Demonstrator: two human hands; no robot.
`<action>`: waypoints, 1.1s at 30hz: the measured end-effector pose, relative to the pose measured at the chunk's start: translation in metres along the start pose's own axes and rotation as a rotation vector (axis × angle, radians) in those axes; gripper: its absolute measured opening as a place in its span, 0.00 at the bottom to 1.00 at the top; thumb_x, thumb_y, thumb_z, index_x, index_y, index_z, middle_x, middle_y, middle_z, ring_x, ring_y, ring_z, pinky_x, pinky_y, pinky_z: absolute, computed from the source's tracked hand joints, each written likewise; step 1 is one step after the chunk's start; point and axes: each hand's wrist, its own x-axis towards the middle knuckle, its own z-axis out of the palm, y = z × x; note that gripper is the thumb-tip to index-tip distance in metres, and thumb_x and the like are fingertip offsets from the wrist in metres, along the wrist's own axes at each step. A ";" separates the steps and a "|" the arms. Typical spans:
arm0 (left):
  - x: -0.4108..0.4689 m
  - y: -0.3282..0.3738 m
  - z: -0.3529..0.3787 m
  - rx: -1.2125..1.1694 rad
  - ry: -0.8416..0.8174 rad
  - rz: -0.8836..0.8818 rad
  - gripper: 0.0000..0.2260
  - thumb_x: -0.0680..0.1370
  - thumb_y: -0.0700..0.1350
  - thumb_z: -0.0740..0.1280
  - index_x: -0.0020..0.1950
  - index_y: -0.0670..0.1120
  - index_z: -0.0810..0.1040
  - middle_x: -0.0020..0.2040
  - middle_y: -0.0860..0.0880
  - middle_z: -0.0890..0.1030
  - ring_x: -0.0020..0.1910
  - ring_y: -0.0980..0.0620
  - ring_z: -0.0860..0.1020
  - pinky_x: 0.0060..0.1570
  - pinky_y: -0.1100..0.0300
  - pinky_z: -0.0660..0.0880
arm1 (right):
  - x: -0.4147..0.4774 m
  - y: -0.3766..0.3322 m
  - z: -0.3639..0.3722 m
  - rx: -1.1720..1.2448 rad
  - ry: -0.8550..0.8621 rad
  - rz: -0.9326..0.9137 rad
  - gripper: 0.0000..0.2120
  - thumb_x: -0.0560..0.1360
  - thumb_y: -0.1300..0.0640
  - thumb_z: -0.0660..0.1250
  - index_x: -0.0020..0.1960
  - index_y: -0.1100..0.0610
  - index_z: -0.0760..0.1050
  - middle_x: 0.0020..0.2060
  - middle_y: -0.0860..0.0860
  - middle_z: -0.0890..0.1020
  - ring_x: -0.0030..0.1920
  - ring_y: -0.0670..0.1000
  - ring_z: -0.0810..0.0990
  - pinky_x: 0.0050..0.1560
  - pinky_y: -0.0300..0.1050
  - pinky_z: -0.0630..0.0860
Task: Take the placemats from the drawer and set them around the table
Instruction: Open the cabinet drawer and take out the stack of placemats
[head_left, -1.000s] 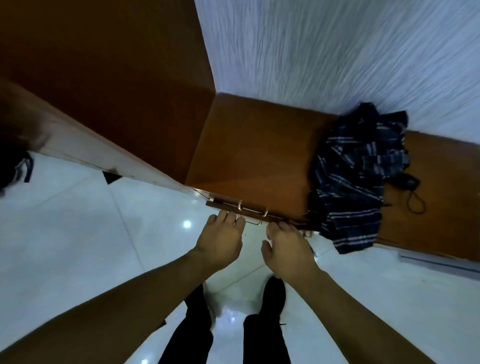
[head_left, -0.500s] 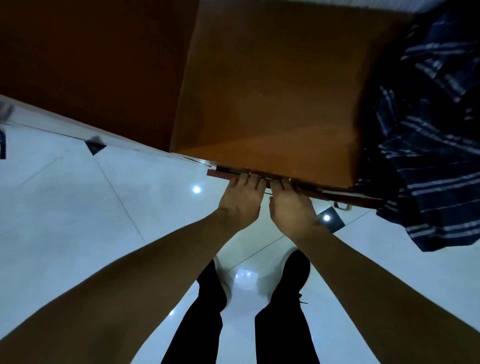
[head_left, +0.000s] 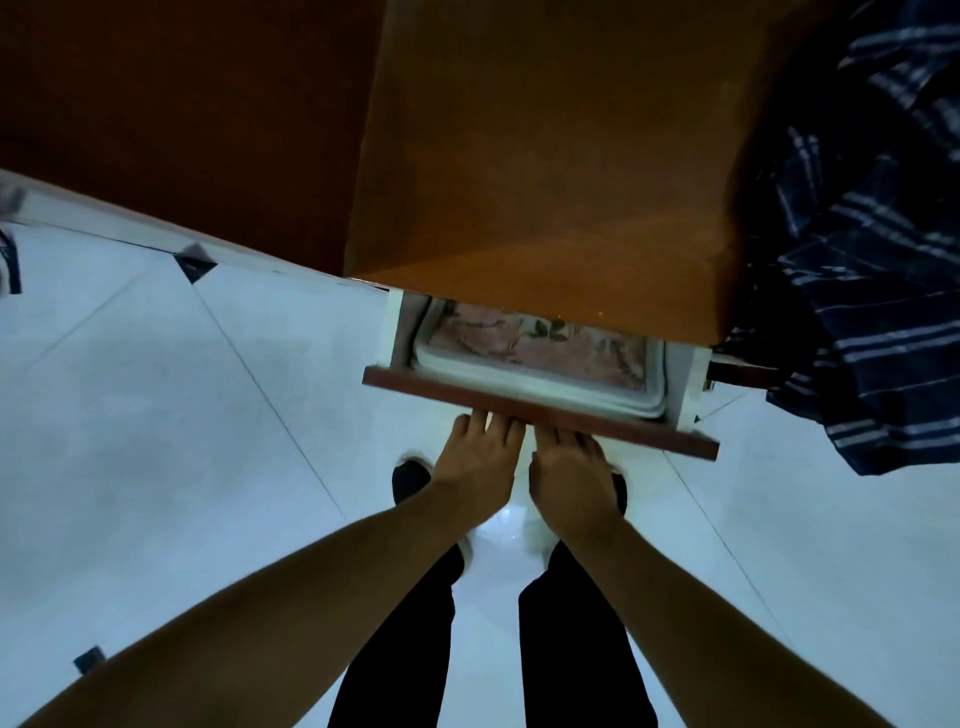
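Grip: both hands hooked fingers-first under the lower edge of the drawer front (head_left: 540, 413); the left hand (head_left: 478, 467) and the right hand (head_left: 571, 475) sat side by side, almost touching, fingertips hidden behind the wood, so whether they curled round a handle could not be told.
Drawer: partly pulled out from under the cabinet top (head_left: 545, 171), its white side walls showing at either end.
Placemats: a flat stack (head_left: 535, 345) lay inside the drawer, the top one pinkish with a leaf print and pale edges; its far part was hidden beneath the cabinet top.
Direction from grip: the stack lay just beyond and above the drawer front, directly ahead of both hands.
Long axis: ran left to right, parallel to the drawer front.
Nearer hand: judged about equal; the right hand sat closer to the stack's middle.
Nearby: a dark striped cloth (head_left: 872, 260) draped over the cabinet's right side, apart from the hands.
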 end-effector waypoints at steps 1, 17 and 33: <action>-0.013 0.003 0.008 0.012 -0.040 0.008 0.26 0.61 0.40 0.68 0.59 0.39 0.73 0.47 0.39 0.78 0.43 0.38 0.76 0.41 0.50 0.75 | -0.012 -0.004 0.005 -0.001 -0.021 0.010 0.29 0.62 0.64 0.74 0.64 0.62 0.78 0.53 0.58 0.84 0.51 0.59 0.83 0.52 0.48 0.80; -0.090 0.022 -0.031 -0.411 0.040 0.084 0.05 0.71 0.43 0.68 0.45 0.46 0.77 0.37 0.47 0.79 0.35 0.46 0.79 0.32 0.57 0.73 | -0.061 -0.021 -0.030 0.356 -0.421 0.142 0.08 0.77 0.55 0.60 0.41 0.55 0.73 0.35 0.48 0.77 0.42 0.52 0.78 0.46 0.45 0.75; 0.008 -0.036 -0.070 -0.810 -0.255 -0.935 0.33 0.74 0.52 0.68 0.72 0.44 0.57 0.69 0.38 0.65 0.67 0.33 0.67 0.64 0.37 0.70 | 0.031 0.026 -0.062 0.629 -0.336 0.741 0.31 0.72 0.43 0.69 0.69 0.58 0.67 0.59 0.57 0.78 0.60 0.60 0.77 0.52 0.45 0.73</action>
